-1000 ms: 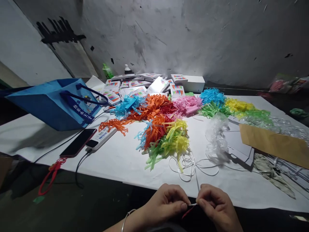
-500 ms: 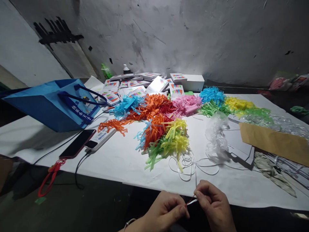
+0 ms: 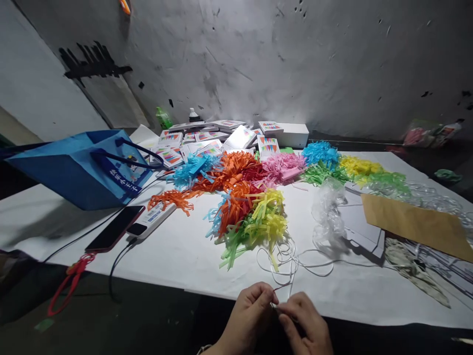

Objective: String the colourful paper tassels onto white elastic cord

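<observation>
At the table's front edge, my left hand [image 3: 251,313] pinches the end of a thin white string [image 3: 291,268], with a short dark red strand at its fingertips. Close beside it on the right, my right hand [image 3: 305,323] has its fingers closed on the same string. Loops of the string lie on the white table covering, just beyond both hands. Past the loops sits a pile of paper tassels, with yellow [image 3: 271,217], green [image 3: 236,244] and orange [image 3: 236,199] strips. The fingers partly hide the string's end.
A blue bag [image 3: 74,167], a phone [image 3: 115,229] and a white power bank [image 3: 152,219] are at the left. Printed boxes [image 3: 240,138] are stacked at the back. Clear plastic [image 3: 328,212], brown paper [image 3: 417,222] and a grey-white glove [image 3: 416,268] lie at the right.
Both hands have moved left, and my left hand has risen a little. They are closer together, with less string showing between them. The view has shifted slightly, showing more wall above.
</observation>
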The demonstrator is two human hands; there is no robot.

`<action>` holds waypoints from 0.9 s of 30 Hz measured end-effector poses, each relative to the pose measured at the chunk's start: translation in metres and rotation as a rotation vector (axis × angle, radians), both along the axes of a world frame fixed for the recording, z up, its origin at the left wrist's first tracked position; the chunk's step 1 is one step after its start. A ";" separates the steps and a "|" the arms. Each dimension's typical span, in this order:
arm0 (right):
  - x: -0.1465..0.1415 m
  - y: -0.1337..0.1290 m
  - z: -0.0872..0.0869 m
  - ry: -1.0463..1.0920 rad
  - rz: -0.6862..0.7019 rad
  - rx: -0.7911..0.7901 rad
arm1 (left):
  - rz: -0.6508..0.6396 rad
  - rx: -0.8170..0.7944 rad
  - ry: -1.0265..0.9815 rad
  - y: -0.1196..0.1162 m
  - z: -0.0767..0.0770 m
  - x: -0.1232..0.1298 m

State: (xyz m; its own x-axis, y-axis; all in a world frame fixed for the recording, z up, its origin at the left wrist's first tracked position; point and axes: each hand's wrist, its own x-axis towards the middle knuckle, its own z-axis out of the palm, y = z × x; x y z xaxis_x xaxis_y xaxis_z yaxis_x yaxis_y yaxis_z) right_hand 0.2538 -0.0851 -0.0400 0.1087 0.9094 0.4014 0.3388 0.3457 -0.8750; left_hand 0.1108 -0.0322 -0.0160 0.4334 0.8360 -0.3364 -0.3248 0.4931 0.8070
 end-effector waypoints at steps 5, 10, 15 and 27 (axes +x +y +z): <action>0.021 0.015 0.037 0.116 0.066 -0.009 | -0.173 0.144 0.100 0.005 0.021 0.004; 0.033 0.031 0.080 0.118 0.074 0.040 | -0.227 0.333 0.182 0.023 0.046 0.007; 0.078 0.052 0.105 0.330 -0.168 0.184 | -0.184 0.536 0.361 0.054 0.052 -0.004; 0.250 0.071 0.137 0.789 -0.748 0.181 | -0.037 0.650 0.662 0.115 0.043 -0.091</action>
